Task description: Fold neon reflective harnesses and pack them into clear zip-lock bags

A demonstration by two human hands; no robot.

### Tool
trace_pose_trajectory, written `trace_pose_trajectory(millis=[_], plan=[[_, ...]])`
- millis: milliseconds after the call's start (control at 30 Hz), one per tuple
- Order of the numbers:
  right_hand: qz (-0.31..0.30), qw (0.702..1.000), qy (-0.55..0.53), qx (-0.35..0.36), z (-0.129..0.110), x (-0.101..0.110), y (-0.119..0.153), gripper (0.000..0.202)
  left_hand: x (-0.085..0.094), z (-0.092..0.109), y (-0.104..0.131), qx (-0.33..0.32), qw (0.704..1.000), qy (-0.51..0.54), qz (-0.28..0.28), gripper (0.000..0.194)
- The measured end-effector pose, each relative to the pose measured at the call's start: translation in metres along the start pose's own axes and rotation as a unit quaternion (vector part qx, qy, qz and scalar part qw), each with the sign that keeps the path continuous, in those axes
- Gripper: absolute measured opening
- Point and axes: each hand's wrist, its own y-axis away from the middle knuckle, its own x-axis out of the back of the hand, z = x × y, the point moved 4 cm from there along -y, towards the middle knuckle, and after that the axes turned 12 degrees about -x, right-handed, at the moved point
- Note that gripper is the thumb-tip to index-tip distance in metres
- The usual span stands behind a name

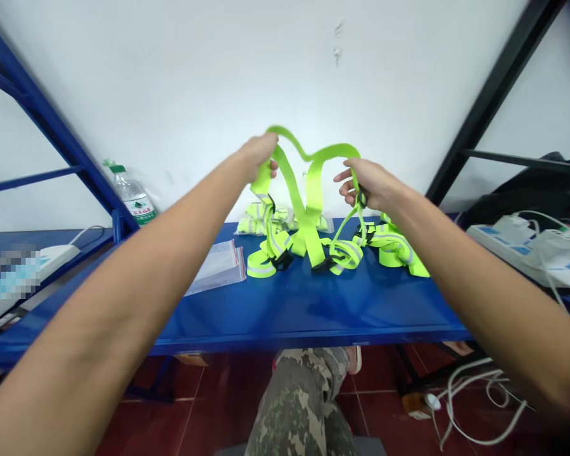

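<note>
A neon yellow-green reflective strap harness (308, 218) hangs between my two raised hands, its lower straps and black buckles resting on the blue table. My left hand (261, 155) is closed round one shoulder strap at the upper left. Opposite it, my right hand (365, 182) grips the other shoulder strap beside a black buckle, some of its fingers loosely curled. The straps cross in the middle, below the hands. More yellow-green straps (396, 244) lie in a heap to the right. Behind the harness sit packed bundles (261, 218) of the same material in clear bags.
Clear zip bags (218, 266) lie left of the harness on the blue table (304, 316). A plastic bottle (135, 196) stands at the back left by the blue frame. Power strips (532, 244) with white cables are on the right. More cables (460, 405) hang near the floor.
</note>
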Motion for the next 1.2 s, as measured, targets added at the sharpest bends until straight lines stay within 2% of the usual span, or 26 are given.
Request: trace_pose_trajectory(millis=[33, 133, 200, 267, 333, 367, 433, 467, 500, 533, 567, 600, 667, 700, 767, 867, 967, 1033, 1100, 1167, 1200], plan=[[0.011, 1.000, -0.007, -0.012, 0.008, -0.005, -0.004, 0.028, -0.008, -0.016, 0.004, 0.027, 1.000, -0.014, -0.003, 0.048], [0.051, 0.998, -0.002, -0.043, 0.039, -0.018, -0.018, 0.023, -0.036, -0.058, 0.026, 0.084, 0.987, -0.067, -0.122, 0.053], [0.075, 0.995, 0.028, -0.053, 0.060, -0.022, -0.027, 0.026, -0.044, -0.073, 0.044, 0.098, 0.973, -0.140, -0.155, 0.065], [0.095, 0.992, 0.076, -0.040, 0.076, -0.022, -0.032, 0.042, -0.042, -0.076, 0.060, 0.059, 0.959, -0.245, -0.131, 0.077], [0.136, 0.979, 0.149, 0.024, 0.080, -0.016, -0.026, 0.064, -0.040, -0.068, 0.073, -0.027, 0.937, -0.328, -0.119, 0.071], [0.159, 0.966, 0.190, 0.074, 0.078, -0.013, -0.017, 0.069, -0.042, -0.063, 0.081, -0.076, 0.924, -0.346, -0.142, 0.061], [0.165, 0.932, 0.263, 0.189, 0.069, -0.013, 0.009, 0.061, -0.050, -0.059, 0.097, -0.147, 0.890, -0.340, -0.266, 0.043], [0.118, 0.923, 0.285, 0.228, 0.066, -0.017, 0.025, 0.049, -0.055, -0.060, 0.107, -0.157, 0.863, -0.332, -0.348, 0.039], [0.028, 0.917, 0.313, 0.244, 0.067, -0.025, 0.040, 0.039, -0.060, -0.064, 0.116, -0.148, 0.831, -0.332, -0.421, 0.039], [-0.066, 0.899, 0.352, 0.252, 0.070, -0.033, 0.055, 0.034, -0.063, -0.070, 0.124, -0.127, 0.801, -0.345, -0.474, 0.043], [-0.136, 0.867, 0.405, 0.258, 0.076, -0.041, 0.070, 0.032, -0.064, -0.075, 0.130, -0.106, 0.775, -0.366, -0.504, 0.049], [-0.162, 0.832, 0.461, 0.262, 0.083, -0.047, 0.080, 0.032, -0.066, -0.081, 0.134, -0.089, 0.758, -0.391, -0.514, 0.055], [-0.159, 0.766, 0.561, 0.270, 0.099, -0.053, 0.090, 0.031, -0.067, -0.089, 0.136, -0.073, 0.746, -0.429, -0.503, 0.063], [-0.146, 0.744, 0.592, 0.273, 0.107, -0.055, 0.089, 0.029, -0.067, -0.092, 0.137, -0.072, 0.747, -0.435, -0.499, 0.064], [-0.133, 0.731, 0.609, 0.276, 0.120, -0.057, 0.080, 0.028, -0.066, -0.097, 0.135, -0.074, 0.756, -0.426, -0.492, 0.065], [-0.119, 0.766, 0.562, 0.288, 0.130, -0.058, 0.058, 0.025, -0.063, -0.099, 0.130, -0.102, 0.791, -0.400, -0.451, 0.060], [-0.069, 0.824, 0.474, 0.303, 0.132, -0.056, 0.034, 0.020, -0.064, -0.097, 0.127, -0.174, 0.831, -0.377, -0.370, 0.048], [-0.033, 0.874, 0.388, 0.291, 0.134, -0.052, 0.019, 0.015, -0.070, -0.094, 0.129, -0.228, 0.852, -0.369, -0.293, 0.041], [-0.011, 0.915, 0.296, 0.274, 0.138, -0.048, 0.007, 0.012, -0.077, -0.093, 0.134, -0.262, 0.877, -0.354, -0.191, 0.037], [0.003, 0.939, 0.215, 0.267, 0.142, -0.042, -0.002, 0.015, -0.086, -0.096, 0.141, -0.275, 0.899, -0.324, -0.108, 0.035], [0.009, 0.946, 0.185, 0.267, 0.144, -0.039, -0.005, 0.018, -0.092, -0.098, 0.145, -0.280, 0.903, -0.311, -0.094, 0.034]])
